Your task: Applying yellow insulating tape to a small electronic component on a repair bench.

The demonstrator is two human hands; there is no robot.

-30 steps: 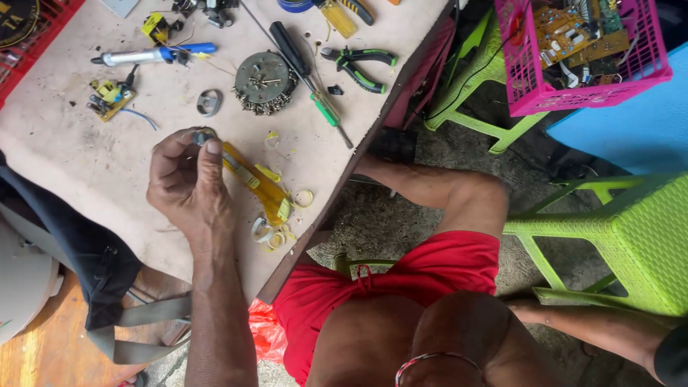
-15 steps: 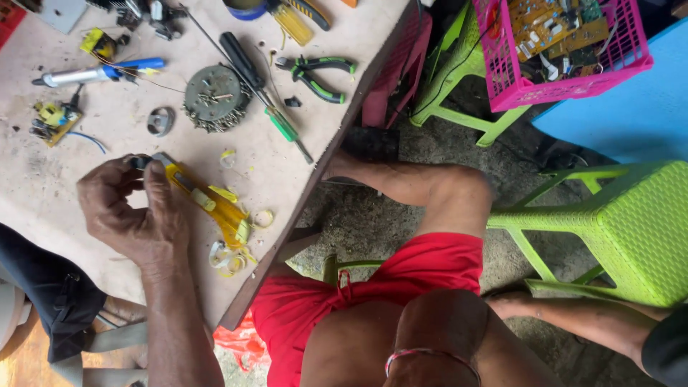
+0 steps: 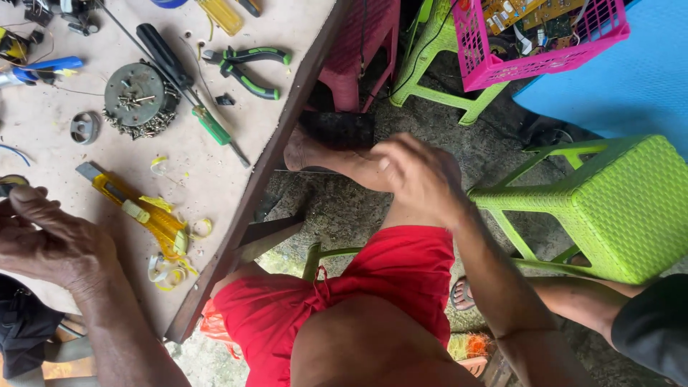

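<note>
Left hand (image 3: 50,240) at nine o'clock, over the table (image 3: 287,43), fingers curled together around a small dark part (image 3: 11,183) at the fingertips; cannot tell how tight the pinch is. Yellow knife (image 3: 136,211) lying just beside it, toward three o'clock, with yellow scraps (image 3: 168,269) near. Right hand (image 3: 419,175) near the middle, off the table, above the red shorts (image 3: 387,287), fingers bent, holding nothing. Round metal disc (image 3: 136,97) and green pliers (image 3: 247,68) up toward eleven o'clock.

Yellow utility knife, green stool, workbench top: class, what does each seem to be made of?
Utility knife: glossy yellow plastic body, grey metal blade tip. Green stool: moulded plastic, woven-look texture, slight sheen. Workbench top: probably painted or laminated board, matt beige, scuffed, with a dark wooden edge.
</note>
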